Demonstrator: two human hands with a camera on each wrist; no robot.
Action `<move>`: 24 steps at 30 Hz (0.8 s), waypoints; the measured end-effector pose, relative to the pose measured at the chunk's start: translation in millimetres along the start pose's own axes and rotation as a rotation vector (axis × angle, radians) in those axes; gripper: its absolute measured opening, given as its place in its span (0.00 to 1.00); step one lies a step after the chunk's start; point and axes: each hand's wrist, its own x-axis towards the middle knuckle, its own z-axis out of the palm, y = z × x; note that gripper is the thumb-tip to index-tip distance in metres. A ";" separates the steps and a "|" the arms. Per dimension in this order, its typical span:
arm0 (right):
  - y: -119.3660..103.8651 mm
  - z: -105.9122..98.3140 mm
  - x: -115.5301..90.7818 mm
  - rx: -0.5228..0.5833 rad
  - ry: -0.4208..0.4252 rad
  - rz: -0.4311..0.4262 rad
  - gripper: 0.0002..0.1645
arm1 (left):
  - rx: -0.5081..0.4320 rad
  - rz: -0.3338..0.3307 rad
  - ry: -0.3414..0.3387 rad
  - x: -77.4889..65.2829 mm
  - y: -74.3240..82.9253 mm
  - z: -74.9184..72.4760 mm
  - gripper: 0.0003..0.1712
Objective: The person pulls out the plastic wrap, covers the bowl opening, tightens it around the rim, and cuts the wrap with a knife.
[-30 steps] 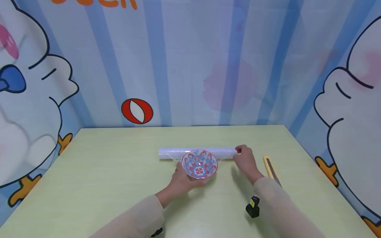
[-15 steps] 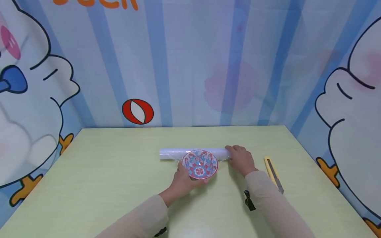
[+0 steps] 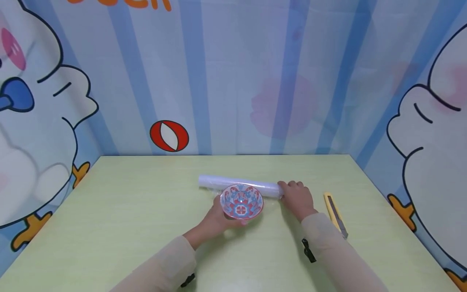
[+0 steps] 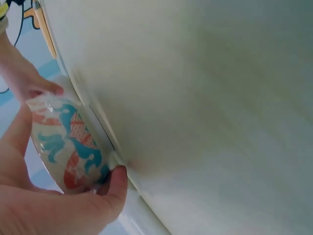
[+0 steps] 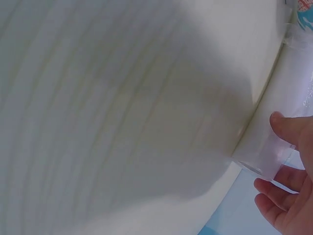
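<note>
My left hand point(image 3: 213, 223) holds a small bowl point(image 3: 242, 201) with a red, blue and white pattern, tipped so its inside shows in the head view. Fingers and thumb clasp opposite sides of the patterned outer wall in the left wrist view, and clear film glints over it. Behind the bowl lies a roll of cling film point(image 3: 268, 189), slanted, its left end farther away. A clear sheet runs from the roll to the bowl. My right hand point(image 3: 298, 199) grips the roll's right end; in the right wrist view the thumb point(image 5: 288, 126) lies along the roll and several fingers curl beyond its end.
A yellow utility knife point(image 3: 334, 214) lies on the pale green table point(image 3: 120, 227), right of the right forearm. A blue striped backdrop point(image 3: 233, 81) with cartoon figures stands along the table's back and sides. Black straps hang under both sleeves.
The right hand has shifted left and taken a fuller grip on the roll's end. The roll has turned, its left end swinging away. The left hand and bowl have moved slightly left.
</note>
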 end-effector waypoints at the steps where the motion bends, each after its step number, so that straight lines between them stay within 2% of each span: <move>1: -0.3 -1.0 -1.1 -0.007 -0.001 0.000 0.21 | -0.015 0.003 -0.015 0.7 -0.9 -1.9 0.59; 5: -0.7 -1.5 -3.4 -0.033 -0.019 0.004 0.21 | -0.028 0.003 -0.052 2.8 -3.1 -8.8 0.59; 10: -2.4 -2.9 -8.0 -0.036 -0.027 0.004 0.20 | -0.023 -0.046 -0.077 4.7 -4.0 -16.9 0.62; 11: -1.6 -1.6 -9.1 -0.050 -0.005 -0.008 0.20 | -0.021 -0.056 -0.082 5.4 -4.4 -18.6 0.62; 17: -2.7 -4.0 -16.0 -0.057 0.012 -0.030 0.20 | 0.032 -0.173 -0.100 9.7 -8.0 -28.4 0.67; 18: -4.2 -7.0 -17.2 -0.047 -0.011 -0.022 0.20 | 0.035 -0.196 -0.106 10.3 -8.5 -30.0 0.67; 20: -5.7 -9.7 -18.8 -0.056 -0.019 -0.021 0.20 | 0.034 -0.222 -0.115 11.6 -8.9 -32.5 0.64; 24: -7.6 -12.3 -22.6 -0.067 -0.026 -0.025 0.21 | 0.045 -0.222 -0.118 12.3 -10.3 -36.3 0.59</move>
